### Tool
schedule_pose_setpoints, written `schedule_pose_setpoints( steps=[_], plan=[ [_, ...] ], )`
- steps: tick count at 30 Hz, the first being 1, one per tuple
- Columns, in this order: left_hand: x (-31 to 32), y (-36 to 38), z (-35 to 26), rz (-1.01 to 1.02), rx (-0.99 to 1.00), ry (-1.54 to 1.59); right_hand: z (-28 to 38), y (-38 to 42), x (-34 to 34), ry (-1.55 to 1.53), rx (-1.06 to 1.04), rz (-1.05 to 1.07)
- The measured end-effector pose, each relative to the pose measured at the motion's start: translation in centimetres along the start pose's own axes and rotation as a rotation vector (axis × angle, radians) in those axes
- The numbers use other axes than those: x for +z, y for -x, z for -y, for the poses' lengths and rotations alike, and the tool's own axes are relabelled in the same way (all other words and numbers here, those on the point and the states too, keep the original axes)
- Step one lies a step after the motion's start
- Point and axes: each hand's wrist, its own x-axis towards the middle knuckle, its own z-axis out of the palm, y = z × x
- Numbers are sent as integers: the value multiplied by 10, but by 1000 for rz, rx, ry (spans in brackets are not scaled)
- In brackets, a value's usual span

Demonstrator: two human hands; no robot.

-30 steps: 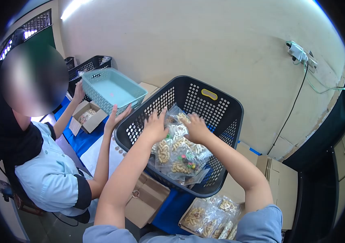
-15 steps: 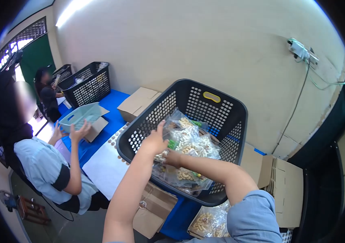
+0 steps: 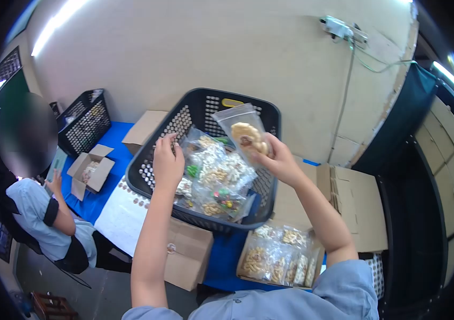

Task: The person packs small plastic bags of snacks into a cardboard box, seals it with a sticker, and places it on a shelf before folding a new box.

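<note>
A black perforated basket [image 3: 147,170] tilts toward me on the blue table, holding several clear bags of snacks [image 3: 213,178]. My right hand [image 3: 275,157] holds one clear snack bag [image 3: 240,130] lifted above the pile, pale biscuits visible inside. My left hand [image 3: 167,160] rests on the basket's left rim, fingers curled near the bags; it is nearest the pile but holds none that I can see.
An open carton [image 3: 277,256] filled with snack bags sits below the basket. Closed cardboard boxes [image 3: 187,256] and flat cartons [image 3: 357,205] lie around. A seated person [image 3: 40,208] works at the left, by a small open box [image 3: 91,170] and another black basket [image 3: 83,122].
My right hand came out from under the pile and lifted one bag up. The view swung right. The person at left lowered the teal basket out of sight.
</note>
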Motion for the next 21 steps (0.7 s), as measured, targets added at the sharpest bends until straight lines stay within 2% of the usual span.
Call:
schedule_pose_setpoints(
  steps=[1,2,6,9,12,13,14,15,17,19,21],
  plan=[
    [-8,11,-21,15,89,77,8,29,-10,-169,8,-45],
    [-15,25,-45,58,157,133,16,58,-18,-192,33,-64],
    [-31,107,-123,438,280,445,36,158,-29,-317,134,-98],
    [-27,155,-160,620,354,430,28,211,-24,-335,233,-159],
    [-5,187,-178,745,249,619,20,240,-1,-416,287,-151],
    [9,203,-176,814,-22,895,12,249,7,-418,295,-161],
    [22,216,-174,866,-307,1161,6,256,14,-158,270,-226],
    [31,225,-174,880,-308,1165,2,261,20,104,246,-288],
    [46,246,-174,750,-418,1252,1,272,23,97,266,-345],
    [59,267,-168,773,-428,1230,4,276,21,151,329,-392],
    [68,283,-168,813,-461,1245,-6,280,20,53,274,-403]
  ],
)
